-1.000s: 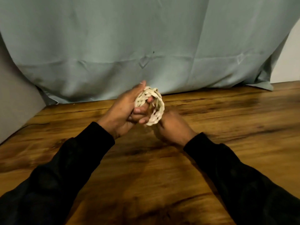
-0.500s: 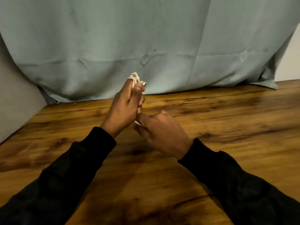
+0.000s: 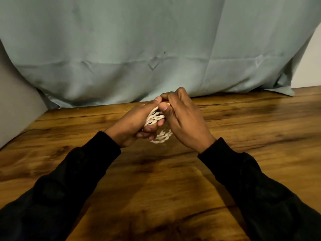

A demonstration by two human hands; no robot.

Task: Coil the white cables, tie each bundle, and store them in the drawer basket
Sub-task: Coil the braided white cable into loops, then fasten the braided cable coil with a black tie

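Observation:
A coil of white braided cable [image 3: 160, 136] is held above the wooden table [image 3: 173, 180], between both hands. My left hand [image 3: 132, 126] grips the coil's left side with curled fingers, its thumb lying over the top. My right hand [image 3: 185, 119] pinches the upper part of the coil between thumb and fingers. The lower loops hang free below the hands and look blurred. Much of the coil is hidden by the fingers. No drawer or basket is in view.
A grey-green cloth [image 3: 156, 49] hangs behind the table's far edge. A grey upholstered surface [image 3: 15, 110] stands at the left. A pale wall [image 3: 311, 63] shows at the far right. Black sleeves cover both forearms.
My right hand has risen from below the left hand to the top of the coil. The left hand has lowered and tilted, so the loops show again.

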